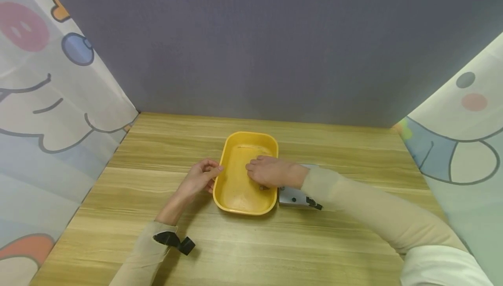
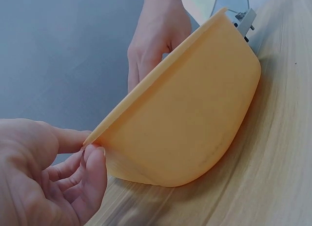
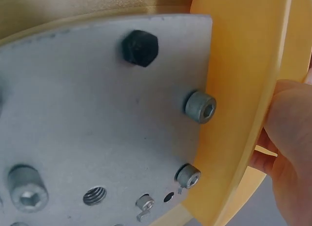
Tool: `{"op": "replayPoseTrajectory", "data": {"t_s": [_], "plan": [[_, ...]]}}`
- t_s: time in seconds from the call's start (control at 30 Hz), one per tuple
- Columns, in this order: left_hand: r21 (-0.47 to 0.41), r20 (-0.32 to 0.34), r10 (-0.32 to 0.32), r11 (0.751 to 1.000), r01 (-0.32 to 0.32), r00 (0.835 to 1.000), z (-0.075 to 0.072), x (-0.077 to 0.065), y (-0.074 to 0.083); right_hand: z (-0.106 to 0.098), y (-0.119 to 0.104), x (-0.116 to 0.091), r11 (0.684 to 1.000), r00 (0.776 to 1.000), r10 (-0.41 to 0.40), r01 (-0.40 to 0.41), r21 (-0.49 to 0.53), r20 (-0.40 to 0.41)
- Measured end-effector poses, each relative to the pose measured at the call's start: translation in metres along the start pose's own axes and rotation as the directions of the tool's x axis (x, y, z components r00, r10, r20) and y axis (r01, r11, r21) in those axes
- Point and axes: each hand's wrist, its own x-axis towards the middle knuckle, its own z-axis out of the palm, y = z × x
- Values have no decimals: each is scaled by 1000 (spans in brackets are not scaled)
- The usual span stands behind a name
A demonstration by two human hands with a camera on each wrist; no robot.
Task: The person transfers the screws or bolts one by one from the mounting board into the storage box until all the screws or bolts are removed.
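A yellow plastic tray (image 1: 239, 203) with rounded corners stands on the table. My left hand (image 1: 200, 176) pinches its left rim between thumb and fingers, which the left wrist view shows close up. Reaching over the right rim, my right hand (image 1: 271, 171) is down inside the tray, palm downward. Its fingertips are mostly hidden, so whether they hold anything does not show. A small dark metal piece (image 1: 263, 187) shows just below that hand. Beside the tray's right wall, under the right wrist, lies a grey metal plate (image 3: 122, 104) fitted with several bolts.
On the plate are a black hex bolt (image 3: 140, 48), a socket-head screw (image 3: 200, 107) and a bare threaded hole (image 3: 94, 195). The wooden table (image 1: 235, 251) meets a grey panel (image 1: 251, 59) at the back. Cartoon-print curtains (image 1: 43, 102) hang at both sides.
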Motion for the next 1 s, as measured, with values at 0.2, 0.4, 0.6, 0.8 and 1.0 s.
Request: {"op": "replayPoseTrajectory", "data": {"t_s": [0.2,0.4,0.6,0.8,1.0], "plan": [[1,-4,-11,1000,11,1000,0,0,0,0,-3,2,998,1000,-13,14,-64,12],[-2,-7,-18,1000,18,1000,1,0,1,3,-2,3,995,1000,-27,27,-96,2],[-1,-5,-13,1000,13,1000,0,0,0,-1,-3,1,994,1000,-25,24,-105,-11],[5,-10,-16,1000,16,1000,1,1,0,-5,-3,-1,996,1000,-8,8,-89,-2],[2,-8,-5,1000,5,1000,1,1,0,-10,-3,-5,997,1000,11,-12,-73,-10]]}}
